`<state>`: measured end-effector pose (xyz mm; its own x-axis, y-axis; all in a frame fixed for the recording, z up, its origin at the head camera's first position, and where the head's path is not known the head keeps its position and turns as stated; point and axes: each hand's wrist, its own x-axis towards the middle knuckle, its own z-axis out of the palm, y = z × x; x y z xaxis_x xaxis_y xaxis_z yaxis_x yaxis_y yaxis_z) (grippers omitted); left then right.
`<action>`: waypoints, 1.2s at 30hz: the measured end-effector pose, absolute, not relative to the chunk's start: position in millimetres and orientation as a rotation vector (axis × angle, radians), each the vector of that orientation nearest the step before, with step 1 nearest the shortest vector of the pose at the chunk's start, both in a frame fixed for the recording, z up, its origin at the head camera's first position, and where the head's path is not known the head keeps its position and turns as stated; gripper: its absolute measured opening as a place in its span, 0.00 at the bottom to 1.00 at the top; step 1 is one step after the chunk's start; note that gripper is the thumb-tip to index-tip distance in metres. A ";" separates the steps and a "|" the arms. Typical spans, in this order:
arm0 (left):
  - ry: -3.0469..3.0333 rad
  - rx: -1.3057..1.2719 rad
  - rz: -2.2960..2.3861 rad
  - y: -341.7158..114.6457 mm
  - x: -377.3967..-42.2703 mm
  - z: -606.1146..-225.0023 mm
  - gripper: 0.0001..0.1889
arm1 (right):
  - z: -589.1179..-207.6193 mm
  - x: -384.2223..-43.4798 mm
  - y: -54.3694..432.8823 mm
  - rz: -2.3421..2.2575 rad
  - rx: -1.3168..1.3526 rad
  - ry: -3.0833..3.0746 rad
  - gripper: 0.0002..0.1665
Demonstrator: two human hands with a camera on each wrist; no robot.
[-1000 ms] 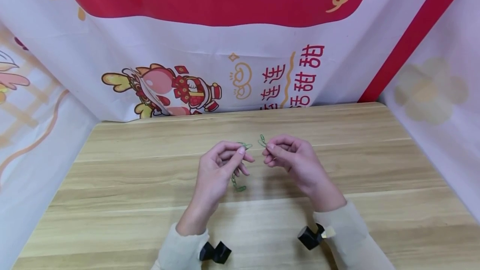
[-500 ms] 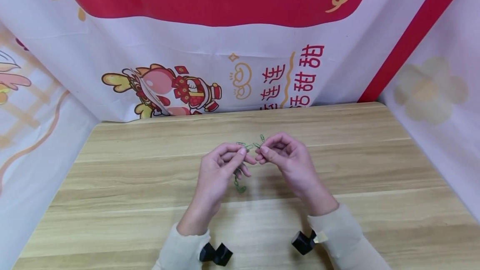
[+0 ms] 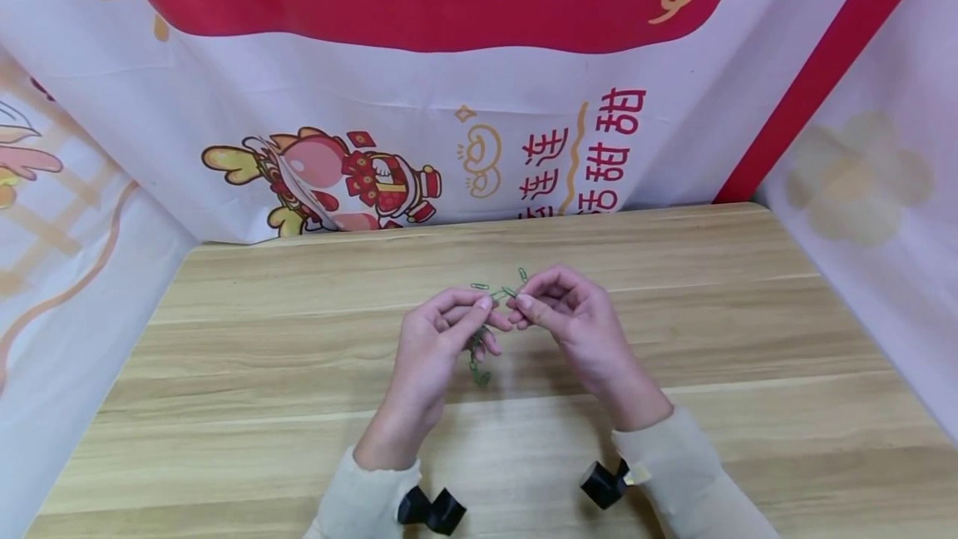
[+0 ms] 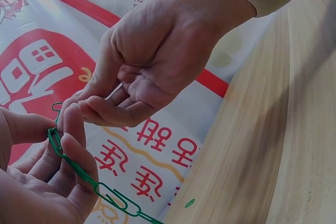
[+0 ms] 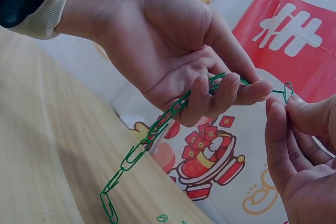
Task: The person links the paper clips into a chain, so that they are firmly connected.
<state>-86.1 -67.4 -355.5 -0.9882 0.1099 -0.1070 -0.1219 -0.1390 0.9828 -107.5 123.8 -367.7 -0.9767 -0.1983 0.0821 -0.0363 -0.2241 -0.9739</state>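
Observation:
My left hand (image 3: 430,356) pinches the end of a chain of green paper clips (image 5: 133,154) between thumb and forefinger. The chain runs across its curled fingers and dangles below them, as the right wrist view shows. Facing it, my right hand (image 3: 580,327) pinches a single green paper clip (image 5: 286,93) between thumb and fingertips. This clip and the chain's end clip meet in the narrow gap between both hands. In the left wrist view the chain (image 4: 113,195) slopes down to the right from the left hand.
Two loose green clips lie on the wooden table (image 3: 262,373) beyond the hands: one clip (image 3: 480,286) near the left fingers, another clip (image 3: 522,274) by the right. A printed red and white cloth (image 3: 419,81) hangs behind the table, with pale cloth at both sides.
My right hand has moved left, bringing its paper clip up to the chain's end clip. My left hand has barely shifted, and the dangling chain has swung slightly.

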 end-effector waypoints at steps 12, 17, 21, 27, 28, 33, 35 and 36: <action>1.845 -0.074 2.286 -66.9 -86.8 -356.1 0.08 | -370.8 -107.6 120.9 -2.350 -0.338 1.874 0.10; 1.809 -0.089 2.278 -66.1 -86.9 -357.7 0.06 | -372.1 -107.2 118.7 -2.332 -0.331 1.932 0.10; 1.840 -0.097 2.266 -66.8 -86.7 -358.4 0.07 | -374.1 -107.3 117.7 -2.306 -0.299 1.992 0.08; 1.905 -0.084 2.245 -66.3 -86.6 -357.7 0.06 | -375.9 -108.8 118.1 -2.255 -0.254 2.068 0.08; 1.916 -0.078 2.240 -66.0 -86.5 -357.5 0.06 | -376.1 -109.1 118.4 -2.242 -0.251 2.085 0.09; 1.979 -0.066 2.209 -64.6 -86.6 -357.5 0.04 | -374.1 -108.7 119.9 -2.104 -0.289 2.219 0.14; 2.012 -0.073 2.186 -64.2 -87.2 -358.1 0.03 | -371.9 -107.3 120.5 -2.029 -0.320 2.277 0.13; 2.033 -0.076 2.169 -64.4 -87.3 -358.0 0.03 | -371.0 -106.7 120.8 -1.999 -0.340 2.300 0.12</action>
<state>-87.3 -64.4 -358.0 -0.9847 0.0870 -0.1511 -0.1564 -0.0575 0.9860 -106.7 120.8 -371.0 -0.9726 -0.2149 0.0884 -0.1175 0.1265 -0.9850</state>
